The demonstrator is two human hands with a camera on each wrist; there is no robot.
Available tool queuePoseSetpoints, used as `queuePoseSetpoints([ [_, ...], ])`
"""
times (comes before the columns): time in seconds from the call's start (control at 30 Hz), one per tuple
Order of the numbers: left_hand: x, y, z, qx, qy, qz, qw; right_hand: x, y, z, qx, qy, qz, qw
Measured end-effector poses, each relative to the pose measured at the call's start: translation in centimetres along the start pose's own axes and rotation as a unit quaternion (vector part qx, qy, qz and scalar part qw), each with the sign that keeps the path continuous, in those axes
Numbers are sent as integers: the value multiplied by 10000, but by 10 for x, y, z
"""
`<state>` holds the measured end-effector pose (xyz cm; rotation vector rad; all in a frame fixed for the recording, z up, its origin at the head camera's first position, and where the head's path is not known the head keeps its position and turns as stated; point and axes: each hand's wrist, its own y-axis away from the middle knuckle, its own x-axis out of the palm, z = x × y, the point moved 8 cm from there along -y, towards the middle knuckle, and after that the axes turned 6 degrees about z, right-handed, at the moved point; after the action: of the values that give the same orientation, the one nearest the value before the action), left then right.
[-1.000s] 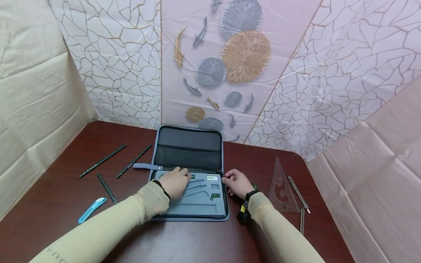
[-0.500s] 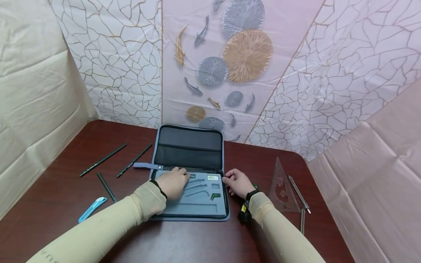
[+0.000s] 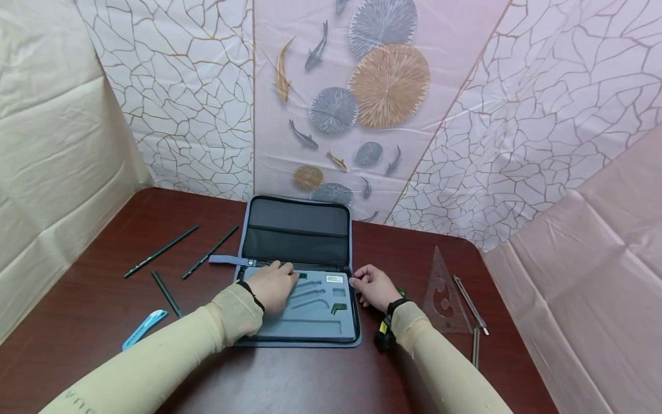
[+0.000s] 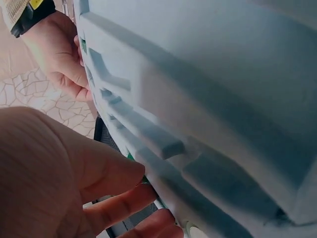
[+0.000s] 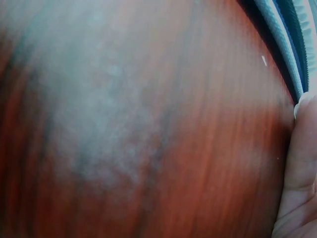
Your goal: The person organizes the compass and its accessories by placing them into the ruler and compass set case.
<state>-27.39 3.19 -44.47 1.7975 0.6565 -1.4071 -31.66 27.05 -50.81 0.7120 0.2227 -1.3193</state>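
Observation:
A blue-grey zip case lies unfolded on the table, its black inner lid leaning up at the back. Its light grey foam insert has several shaped recesses. Over the insert's far left part, my left hand pinches a small green piece at its slot; most of that piece is hidden by the fingers. At the case's right rim, my right hand pinches the edge between thumb and forefinger. A green angled piece sits in a recess on the insert's right side.
Dark drill bits and a blue utility knife lie to the left. A tape measure is partly under my right wrist. Farther right are a clear set square and slim metal tools. A patterned cloth hangs behind.
My left hand has shifted very slightly at the green piece. My right hand stays at the case's rim, and the case has not moved on the table.

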Motion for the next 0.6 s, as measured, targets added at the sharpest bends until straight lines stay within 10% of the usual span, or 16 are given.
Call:
queuePoseSetpoints([
  [0.4,-1,-5,3,-69,-65,110,9999,1,1,3,-74,65,15,10000],
  [0.6,-16,-21,2,26,28,-560,9984,1,1,1,-44,75,21,10000],
])
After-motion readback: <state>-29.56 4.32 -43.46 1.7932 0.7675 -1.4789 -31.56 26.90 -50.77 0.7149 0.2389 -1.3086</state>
